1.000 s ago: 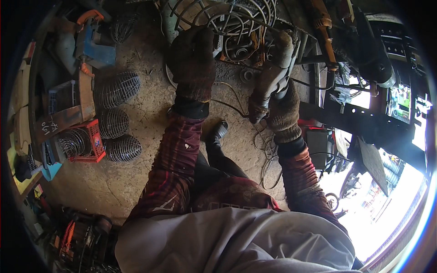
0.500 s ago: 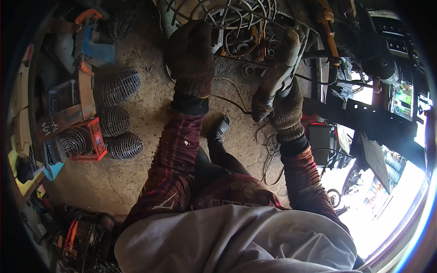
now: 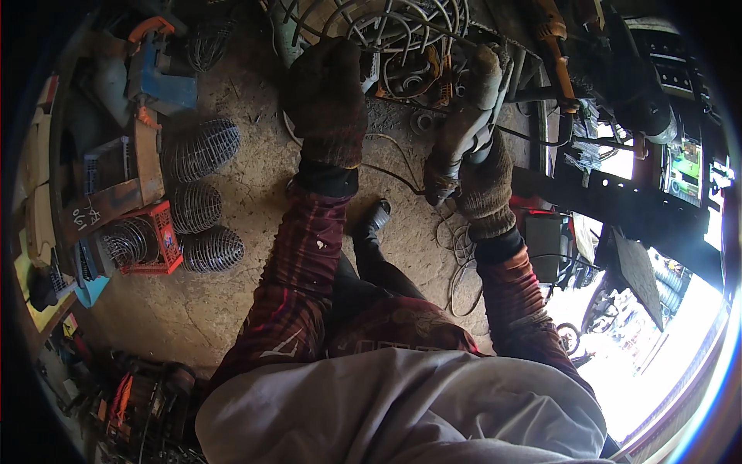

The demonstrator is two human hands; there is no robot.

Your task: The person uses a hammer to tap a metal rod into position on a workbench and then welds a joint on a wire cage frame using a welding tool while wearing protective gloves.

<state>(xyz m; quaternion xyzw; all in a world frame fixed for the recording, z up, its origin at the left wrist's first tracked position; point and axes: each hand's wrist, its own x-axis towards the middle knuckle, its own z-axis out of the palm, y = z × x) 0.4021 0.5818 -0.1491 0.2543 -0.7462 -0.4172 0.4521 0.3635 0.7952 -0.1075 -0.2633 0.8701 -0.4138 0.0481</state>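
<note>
Clasps grey tool in right grip at one o'clock. At eleven, cannot tell state of left grip.

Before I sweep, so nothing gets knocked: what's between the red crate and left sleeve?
Head view: two wire cages beside the red crate, then floor toward the left sleeve.

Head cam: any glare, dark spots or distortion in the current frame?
Head view, right: opening blown out to white, detail lost; head view, top: left hand in shadow, fingers hard to separate, right hand brighter, its glove's knit visible; head view, rim: black corners, straight edges bending, bluish fringe beside the glare.
</note>
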